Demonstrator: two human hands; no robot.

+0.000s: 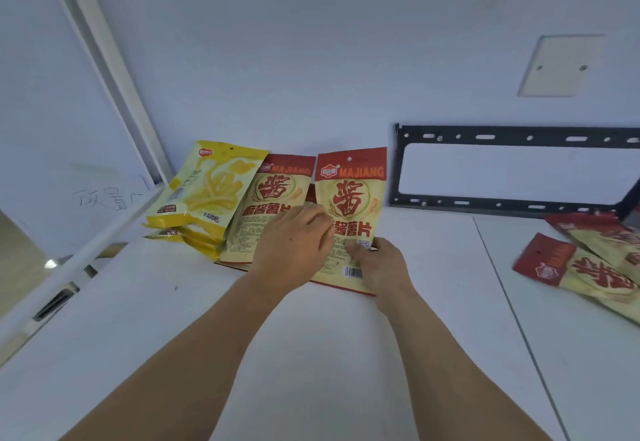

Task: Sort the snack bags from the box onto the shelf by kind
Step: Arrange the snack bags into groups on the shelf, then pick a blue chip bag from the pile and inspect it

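R hand [375, 260]: thumb pinches lower R edge of the front red bag [349, 212], just above barcode; steadies the foot so bag stays leaning
L hand [292, 250]: fingers curled over the bag's L edge at mid height; looks like nudging it square w/ its neighbour, judged not seen
Front red bag: propped upright-ish on the shelf [311, 354], top vs back wall, face out so label reads; prob being lined up w/ its kind
2nd red bag [273, 205]: just L of it, same print, also leaning on wall, edges touching or overlapping, can't tell which; a 3rd red one seems tucked behind between them
Yellow bags [207, 194]: far L by the corner, 1 standing, more slumped under it; separate kind kept to own end
Loose red bags [588, 267]: 2 at least, lying flat far R, well apart from row; likely still to be stood up
Black bracket [512, 166]: metal frame on wall behind, R of row; limits where bags can lean
Box: not in view
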